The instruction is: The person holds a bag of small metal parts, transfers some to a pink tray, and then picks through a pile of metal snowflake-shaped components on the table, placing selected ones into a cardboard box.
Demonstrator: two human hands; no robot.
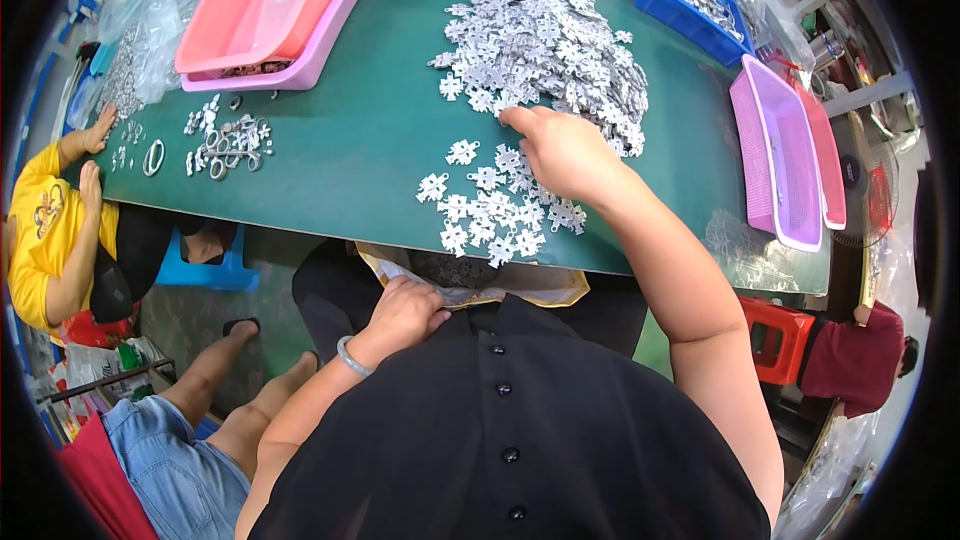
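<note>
A large heap of flat, silver-grey metal pieces with notched, cross-like outlines (545, 35) covers the middle of the green table (350, 140). At the heap's near edge is my right hand (570, 152), its fingers bent and the index fingertip touching the pieces; what lies under the fingers is hidden. A smaller group of the same pieces (492, 210) is spread between that hand and the table's front edge. On my lap an open whitish sack with a yellow edge (545, 292) holds something dark. My left hand (408, 312) is closed on the sack's left rim.
Stacked pink and coral trays (345, 25) stand at the far left, near loose rings and small metal parts (235, 145). A blue basket of metal parts (690, 0) and a purple basket (775, 155) are on the right. A person in yellow (45, 230) sits left.
</note>
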